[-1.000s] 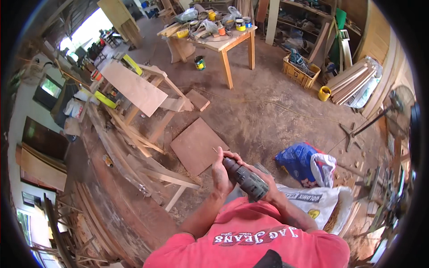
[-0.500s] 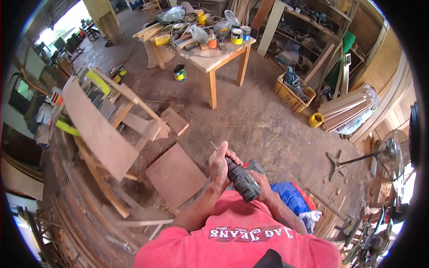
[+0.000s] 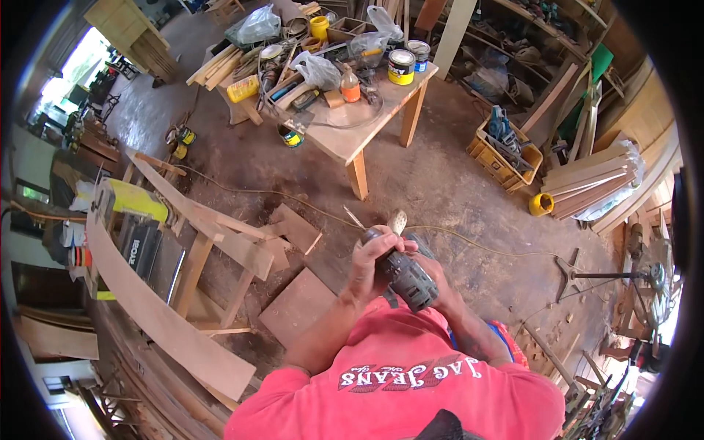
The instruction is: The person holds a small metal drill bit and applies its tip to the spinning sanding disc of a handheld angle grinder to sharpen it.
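A dark grey cordless drill [image 3: 412, 281] is held in front of my red shirt, its thin drill bit [image 3: 353, 215] pointing away and to the left. My left hand [image 3: 369, 258] wraps round the chuck end. My right hand [image 3: 431, 270] is closed on the drill's handle, which is mostly hidden by the drill body and fingers. Just beyond my fingers shows a pale, speckled shoe tip [image 3: 397, 221]. On the floor left of my hands lies a flat square board [image 3: 298, 304].
A curved wooden panel [image 3: 158, 297] rests on a wooden frame at left. Ahead stands a worktable [image 3: 345, 136] loaded with cans, bags and tools. At right are a yellow crate [image 3: 506, 167], stacked boards [image 3: 592, 178] and a stand fan [image 3: 655, 277]. A cord [image 3: 469, 240] crosses the floor.
The worktable now appears nearer, and the curved panel sits lower in view. Both hands have stayed on the drill. The blue bag beside me is now mostly hidden behind my body.
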